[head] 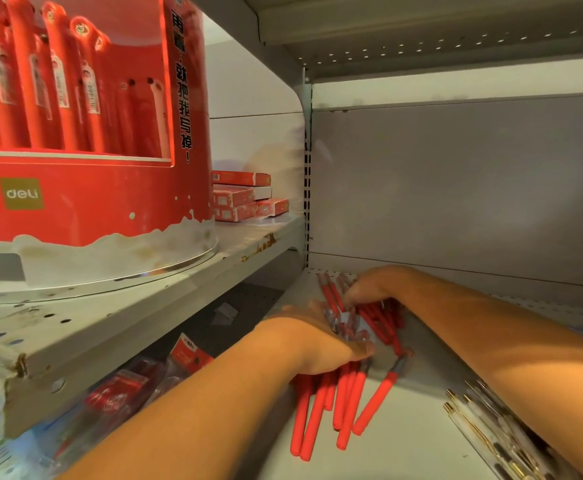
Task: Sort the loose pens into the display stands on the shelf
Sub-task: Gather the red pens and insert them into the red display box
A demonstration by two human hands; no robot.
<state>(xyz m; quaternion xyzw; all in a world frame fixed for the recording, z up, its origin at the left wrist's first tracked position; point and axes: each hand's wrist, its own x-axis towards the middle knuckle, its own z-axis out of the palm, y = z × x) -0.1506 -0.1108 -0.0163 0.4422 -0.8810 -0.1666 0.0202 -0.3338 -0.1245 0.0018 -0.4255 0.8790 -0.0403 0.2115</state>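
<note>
A bundle of red pens (314, 414) is grasped in the left grip (317, 344), whose fingers are curled round it. The red barrels stick out toward the front edge of the lower shelf (404, 445), and the clear caps toward its back.

The right grip (362, 289) is laid, fingers bent down, on a heap of loose red pens (380, 320) near the back left corner of that shelf. Whether any pen is pinched cannot be told, as the fingertips are blurred.

A single red pen (380, 398) is seen lying slanted just beside the bundle, on its right. White-and-gold pens (484, 427) are heaped toward the front right of the lower shelf and are partly hidden under the right forearm.

On a higher shelf (127, 317) at the left, a round red display stand (92, 209) marked "deli" is set near the front edge. Upright red pens (23, 81) are held in it. Behind it, toward the back right corner, small red boxes (245, 199) are stacked. Below that shelf, packaged goods (120, 386) are seen, too blurred to be named.
</note>
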